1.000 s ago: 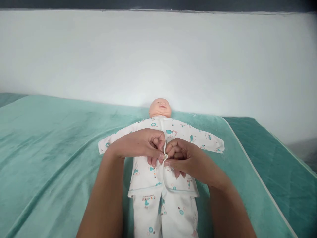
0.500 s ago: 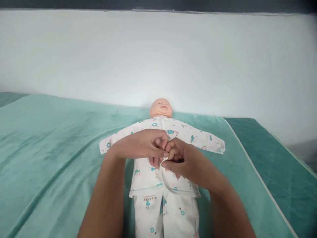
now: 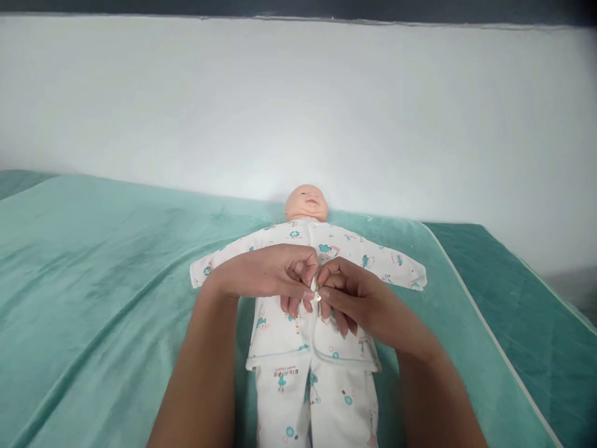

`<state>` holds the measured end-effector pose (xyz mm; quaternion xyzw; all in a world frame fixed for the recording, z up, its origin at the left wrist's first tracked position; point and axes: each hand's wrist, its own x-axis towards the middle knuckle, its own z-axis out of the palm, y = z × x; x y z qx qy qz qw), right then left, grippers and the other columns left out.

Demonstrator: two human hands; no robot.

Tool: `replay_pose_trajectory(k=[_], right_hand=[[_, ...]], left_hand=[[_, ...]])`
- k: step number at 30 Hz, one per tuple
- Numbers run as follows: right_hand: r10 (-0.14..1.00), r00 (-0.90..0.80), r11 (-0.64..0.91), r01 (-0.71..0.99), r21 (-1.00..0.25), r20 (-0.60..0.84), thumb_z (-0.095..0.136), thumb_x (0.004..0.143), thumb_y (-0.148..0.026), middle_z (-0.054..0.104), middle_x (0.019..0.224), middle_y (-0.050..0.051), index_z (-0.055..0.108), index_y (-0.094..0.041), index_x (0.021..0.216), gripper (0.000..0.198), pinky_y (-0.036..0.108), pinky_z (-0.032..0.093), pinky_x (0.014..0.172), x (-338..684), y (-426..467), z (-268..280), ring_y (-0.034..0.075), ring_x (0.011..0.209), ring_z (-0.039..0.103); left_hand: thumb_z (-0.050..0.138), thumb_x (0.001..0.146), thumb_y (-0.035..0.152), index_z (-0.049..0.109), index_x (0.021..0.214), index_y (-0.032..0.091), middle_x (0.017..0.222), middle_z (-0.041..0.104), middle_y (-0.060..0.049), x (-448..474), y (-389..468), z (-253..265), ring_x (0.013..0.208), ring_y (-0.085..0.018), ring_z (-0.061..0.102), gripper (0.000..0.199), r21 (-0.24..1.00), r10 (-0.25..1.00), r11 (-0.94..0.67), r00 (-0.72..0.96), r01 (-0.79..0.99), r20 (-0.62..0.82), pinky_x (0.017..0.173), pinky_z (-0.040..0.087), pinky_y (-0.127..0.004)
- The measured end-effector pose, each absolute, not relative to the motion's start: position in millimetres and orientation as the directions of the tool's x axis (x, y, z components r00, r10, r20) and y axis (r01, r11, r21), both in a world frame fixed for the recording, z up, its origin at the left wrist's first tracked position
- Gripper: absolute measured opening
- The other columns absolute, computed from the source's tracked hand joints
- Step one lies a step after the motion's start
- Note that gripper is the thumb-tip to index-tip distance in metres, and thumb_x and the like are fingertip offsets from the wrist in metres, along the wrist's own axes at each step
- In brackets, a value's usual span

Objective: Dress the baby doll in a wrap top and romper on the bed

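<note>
A baby doll (image 3: 308, 202) lies on its back, dressed in a white printed top (image 3: 280, 336) and matching printed trousers (image 3: 342, 404). Over the middle of its chest, my left hand (image 3: 284, 277) pinches the front edge of the top between thumb and forefinger. My right hand (image 3: 347, 295) pinches the facing edge, its thumb tip almost touching my left thumb. Between the fingertips a small pale button or snap (image 3: 318, 296) shows; its exact kind is unclear. Both sleeves lie spread out to the sides. My fingers cover part of the front opening.
Beneath the doll is a light green blanket (image 3: 116, 261) with a long wrinkle on the left. A darker green quilted cover (image 3: 517, 298) lies to the right. Behind the doll's head rises a white wall (image 3: 298, 106).
My right hand's fingers have shifted up slightly, its thumb now higher and against the small fastener. My left hand keeps its pinch. The whole view has shifted a little.
</note>
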<state>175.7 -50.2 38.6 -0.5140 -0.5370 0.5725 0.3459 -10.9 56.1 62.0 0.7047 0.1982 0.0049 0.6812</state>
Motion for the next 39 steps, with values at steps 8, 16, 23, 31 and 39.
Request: replay_pose_trajectory(k=[8, 16, 23, 31, 39], right_hand=[[0.961, -0.196, -0.176, 0.117, -0.977, -0.196, 0.052, 0.094, -0.032, 0.06, 0.065, -0.006, 0.051, -0.021, 0.095, 0.011, 0.017, 0.036, 0.039, 177.3, -47.8, 35.9, 0.006, 0.043, 0.053], [0.962, -0.165, -0.189, 0.167, -0.968, -0.216, 0.051, 0.092, -0.024, 0.062, 0.067, -0.006, 0.052, -0.022, 0.093, 0.002, 0.016, 0.035, 0.039, 173.9, -48.8, 37.5, 0.006, 0.043, 0.053], [0.966, -0.136, -0.181, 0.246, -0.952, -0.219, 0.049, 0.09, -0.021, 0.059, 0.062, -0.008, 0.052, -0.024, 0.09, 0.004, 0.016, 0.035, 0.039, 170.6, -49.5, 37.1, 0.006, 0.042, 0.051], [0.966, -0.139, -0.185, 0.208, -0.96, -0.217, 0.05, 0.091, -0.021, 0.059, 0.062, -0.007, 0.053, -0.023, 0.09, 0.004, 0.016, 0.035, 0.038, 172.0, -47.6, 36.1, 0.006, 0.042, 0.052], [0.991, -0.123, -0.057, -0.023, -0.998, -0.054, 0.059, 0.093, -0.031, 0.062, 0.065, -0.005, 0.056, -0.022, 0.09, 0.01, 0.016, 0.034, 0.035, 178.9, -48.9, 30.5, 0.006, 0.042, 0.053]], left_hand=[[0.066, 0.079, 0.023, 0.054, 0.089, 0.02, 0.073, 0.068, 0.001, -13.3, 51.4, 74.4, 0.061, -0.014, 0.064, 0.016, 0.89, 0.339, -0.055, 0.847, 0.453, -0.41, 0.055, 0.051, -0.024], [0.062, 0.08, 0.03, 0.062, 0.086, 0.019, 0.066, 0.064, 0.001, -15.7, 52.6, 74.3, 0.058, -0.012, 0.062, 0.013, 0.86, 0.395, -0.138, 0.824, 0.491, -0.407, 0.054, 0.049, -0.022], [0.055, 0.079, 0.024, 0.063, 0.081, 0.019, 0.066, 0.064, 0.002, -13.9, 49.9, 77.6, 0.06, -0.013, 0.064, 0.01, 0.836, 0.411, -0.163, 0.806, 0.524, -0.425, 0.056, 0.05, -0.022], [0.056, 0.078, 0.025, 0.068, 0.077, 0.019, 0.063, 0.064, 0.002, -13.5, 49.9, 77.7, 0.056, -0.011, 0.062, 0.013, 0.828, 0.431, -0.181, 0.8, 0.53, -0.418, 0.055, 0.049, -0.021], [0.06, 0.085, 0.04, 0.067, 0.075, 0.018, 0.058, 0.06, 0.002, -11.9, 49.7, 77.0, 0.056, -0.011, 0.057, 0.025, 0.897, 0.584, -0.253, 0.796, 0.363, -0.158, 0.056, 0.047, -0.022]])
